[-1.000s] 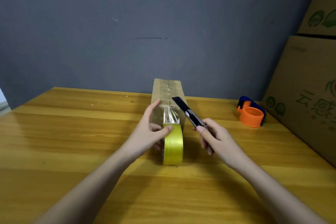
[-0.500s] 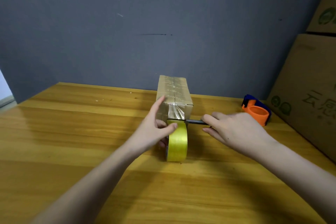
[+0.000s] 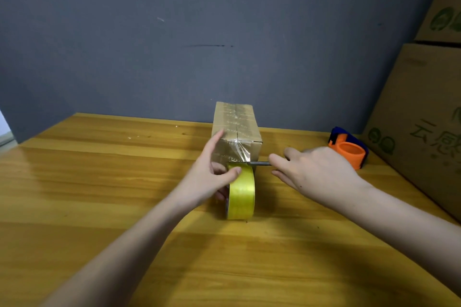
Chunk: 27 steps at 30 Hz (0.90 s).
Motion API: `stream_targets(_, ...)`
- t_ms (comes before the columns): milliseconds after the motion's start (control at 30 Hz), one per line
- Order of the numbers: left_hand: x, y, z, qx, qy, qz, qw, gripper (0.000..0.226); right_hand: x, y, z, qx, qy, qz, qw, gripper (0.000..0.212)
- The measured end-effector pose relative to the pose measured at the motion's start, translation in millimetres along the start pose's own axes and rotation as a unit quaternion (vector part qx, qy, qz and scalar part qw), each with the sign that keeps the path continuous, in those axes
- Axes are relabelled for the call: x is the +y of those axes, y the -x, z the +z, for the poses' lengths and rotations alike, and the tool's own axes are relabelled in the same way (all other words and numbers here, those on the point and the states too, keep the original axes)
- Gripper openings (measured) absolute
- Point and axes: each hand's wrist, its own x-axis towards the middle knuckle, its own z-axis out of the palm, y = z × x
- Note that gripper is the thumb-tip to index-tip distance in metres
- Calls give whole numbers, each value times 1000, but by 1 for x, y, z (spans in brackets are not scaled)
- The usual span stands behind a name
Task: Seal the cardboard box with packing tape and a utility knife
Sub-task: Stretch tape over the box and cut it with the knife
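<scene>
A small cardboard box lies on the wooden table, with clear tape along its top seam and down its near end. A yellow roll of packing tape stands on edge in front of the box, a strip running from it up onto the box. My left hand grips the roll, thumb on top, index finger against the box's left side. My right hand holds a utility knife, blade horizontal at the tape strip just above the roll. Most of the knife is hidden in the hand.
An orange and blue tape dispenser sits on the table to the right. Large printed cardboard boxes are stacked at the right edge. A grey wall stands right behind the small box.
My right hand turned the knife from pointing up and away to lying flat, then brought the blade against the tape strip. The left hand stayed on the roll.
</scene>
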Motion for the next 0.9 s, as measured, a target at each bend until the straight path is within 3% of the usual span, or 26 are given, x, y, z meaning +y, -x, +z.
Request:
stream_targets(267,-1,-1,-2,-3,13,-9,1000,92,8,22,3,-72,21,34,997,22)
stream_targets(467,-2,1,-1,11,13,11,1000,94,10,41,8,-77,8,57,995,27)
stream_targets(600,-6,9,5,26,-16,50,998,88,7,57,5,-137,-24,147,979,31)
stream_targets(667,-7,14,12,11,23,64,998,75,7,65,3,-168,-123,221,953,29)
stream_targets(767,-5,19,31,1,66,62,996,59,4,79,9,-186,-353,343,851,23)
stream_targets(833,1,19,47,2,24,65,998,54,3,87,18,-164,-458,400,777,22)
stream_targets(900,9,17,63,8,-73,90,993,52,5,94,29,-144,-491,442,737,21)
